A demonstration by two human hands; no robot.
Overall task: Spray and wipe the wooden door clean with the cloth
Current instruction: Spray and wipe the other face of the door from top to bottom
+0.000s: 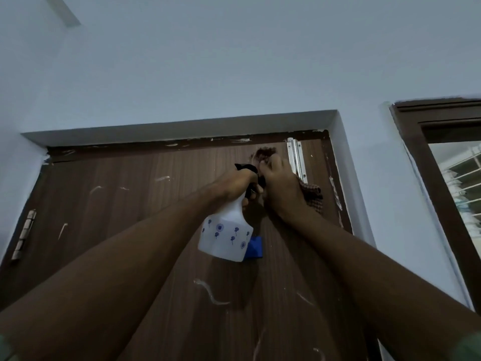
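The right hand (282,186) is pressing the cloth (313,196) onto the door (117,204) — the left hand (238,182) is gripping the spray bottle (225,238). Firm, overlapping strokes would probably serve best.

The brown wooden door (109,204) carries everything here: white paint smears across its face, a metal bolt (296,157) near the top, a blue tag (255,247), and a cloth (313,195) pressed against it.

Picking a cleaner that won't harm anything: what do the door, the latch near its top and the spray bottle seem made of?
Door: brown wood or wood-look laminate, matte, straight grain lines, pale smears.
Latch: metal, silvery and shiny.
Bottle: translucent white plastic printed with small blue flowers, black trigger head.
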